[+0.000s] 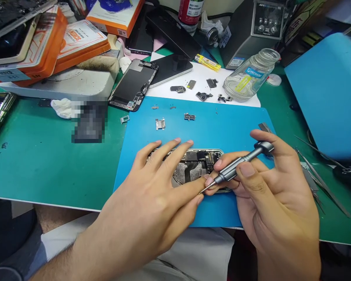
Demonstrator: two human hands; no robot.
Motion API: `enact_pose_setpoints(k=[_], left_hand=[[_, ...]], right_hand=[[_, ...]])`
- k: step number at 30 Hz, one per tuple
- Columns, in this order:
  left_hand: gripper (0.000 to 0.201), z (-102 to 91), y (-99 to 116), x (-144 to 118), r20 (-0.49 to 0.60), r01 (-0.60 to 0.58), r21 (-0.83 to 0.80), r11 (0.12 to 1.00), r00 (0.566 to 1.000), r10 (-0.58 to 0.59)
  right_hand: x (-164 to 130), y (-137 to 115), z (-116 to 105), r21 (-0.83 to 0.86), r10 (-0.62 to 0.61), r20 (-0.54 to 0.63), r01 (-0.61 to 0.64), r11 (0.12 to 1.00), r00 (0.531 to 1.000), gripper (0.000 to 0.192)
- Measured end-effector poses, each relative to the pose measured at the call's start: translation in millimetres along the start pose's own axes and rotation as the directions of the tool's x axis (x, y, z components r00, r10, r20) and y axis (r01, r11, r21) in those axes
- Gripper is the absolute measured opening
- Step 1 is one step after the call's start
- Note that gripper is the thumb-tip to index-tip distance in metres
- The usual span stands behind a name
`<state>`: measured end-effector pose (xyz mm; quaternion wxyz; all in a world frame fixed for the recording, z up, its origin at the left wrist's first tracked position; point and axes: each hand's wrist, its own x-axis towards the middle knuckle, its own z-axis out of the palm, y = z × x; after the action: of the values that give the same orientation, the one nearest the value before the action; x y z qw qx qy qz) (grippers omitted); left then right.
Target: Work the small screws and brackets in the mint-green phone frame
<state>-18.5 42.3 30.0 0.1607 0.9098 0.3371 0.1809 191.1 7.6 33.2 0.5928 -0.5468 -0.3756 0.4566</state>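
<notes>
An opened phone (190,168), its inner parts exposed, lies on a blue mat (140,156). My left hand (158,191) reaches over it, three fingers spread across its upper left part. The thumb and index finger of that hand come together at the tip of a grey precision screwdriver (232,168), by the phone's lower edge; anything pinched there is too small to make out. In my right hand (275,191) the screwdriver is held at a slant, index finger on its end cap and thumb along the handle. Both hands partly cover the phone.
Small phone parts (160,124) lie above the phone, with camera modules (204,96) on white paper. A glass jar (248,76), a detached screen (133,84) and orange-white boxes (82,43) stand behind. Tweezers (324,183) rest at right, near a blue panel (324,93).
</notes>
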Motion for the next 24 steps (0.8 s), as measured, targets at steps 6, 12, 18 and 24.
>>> enact_pose_setpoints(k=[6, 12, 18, 24], left_hand=[[0.039, -0.9, 1.3, -1.3, -0.001, 0.004, -0.032, 0.999, 1.000, -0.004], [0.039, -1.7, 1.4, -1.7, 0.007, 0.005, -0.051, 0.999, 1.000, -0.005], [0.039, -1.9, 1.7, -1.8, -0.005, 0.007, -0.055, 0.998, 1.000, -0.007], [0.037, 0.9, 1.3, -0.7, -0.018, 0.012, -0.042, 0.999, 1.000, -0.013]], right_hand=[[2.3, -1.0, -0.3, -0.020, -0.016, -0.035, 0.016, 1.000, 0.999, 0.045], [0.9, -0.5, -1.5, -0.021, -0.027, -0.009, 0.026, 0.999, 1.000, 0.047], [0.5, -1.0, -1.8, -0.036, -0.022, -0.006, 0.022, 0.999, 1.000, 0.043], [1.9, -2.6, 1.5, -0.046, -0.014, -0.003, 0.014, 0.999, 1.000, 0.044]])
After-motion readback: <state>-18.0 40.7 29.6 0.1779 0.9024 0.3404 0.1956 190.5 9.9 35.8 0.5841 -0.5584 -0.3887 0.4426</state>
